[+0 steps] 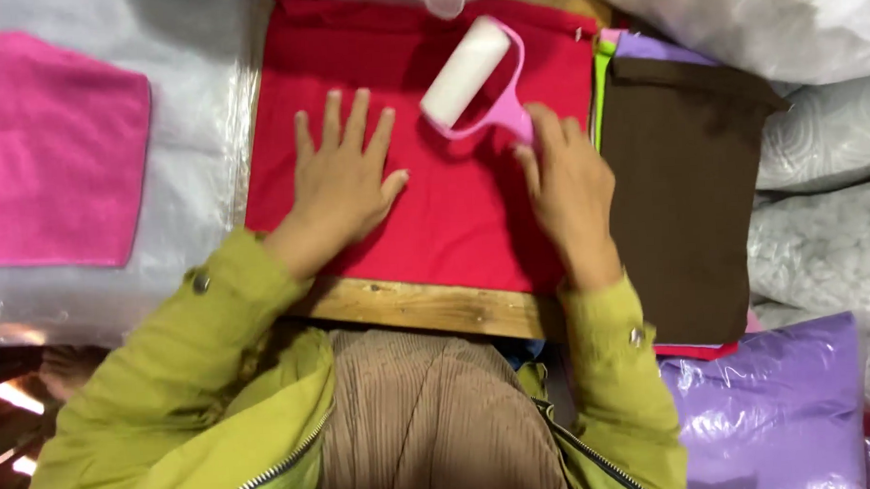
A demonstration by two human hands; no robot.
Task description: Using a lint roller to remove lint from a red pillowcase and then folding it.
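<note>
pressing flat with fingers spread, my left hand (342, 185) held the red cloth (421, 152) taut on the wooden board (428, 308), gripping nothing. my right hand (570, 195) was closed around the handle of the one pink lint roller (474, 77), which rested on the cloth near the board's far edge, apparently to lift fluff. one brown cloth (687, 194) lay off the right edge, one pink cloth (49, 149) well left.
</note>
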